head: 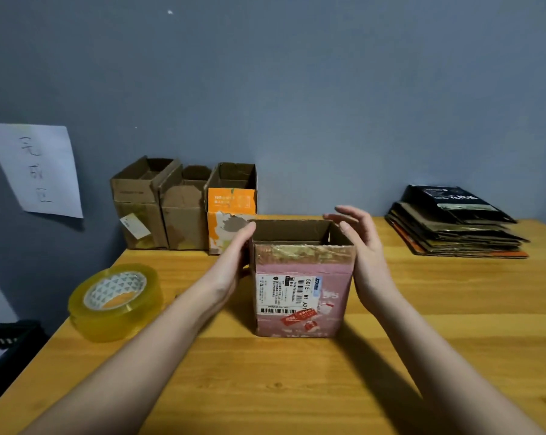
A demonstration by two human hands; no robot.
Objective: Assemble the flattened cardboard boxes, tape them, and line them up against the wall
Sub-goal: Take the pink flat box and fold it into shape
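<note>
On the far left a sheet of paper with writing hangs on the wall. Below it a big roll of tape lies flat on the wooden surface. Behind it three made-up boxes stand side by side, tops open, against the wall.

Next comes our left hand. Its fingers are straight and lie flat on the left side of the pink box — pressing, not curled round it. The pink box stands up in the middle of the surface, in front of the row and near the orange and white box at its right end. Its top is open, and it has a label on the front and old shiny tape near the rim.

Our right hand is on the other side. Its fingers are spread and loose, just beside the box; we cannot tell if the palm touches it.

Far right, a stack of flat boxes waits.

We think this box is built, and the step now is moving it. Next we must squeeze it from both sides, lift or slide it back, and set it by the orange and white box — touching the wall, in line.
</note>
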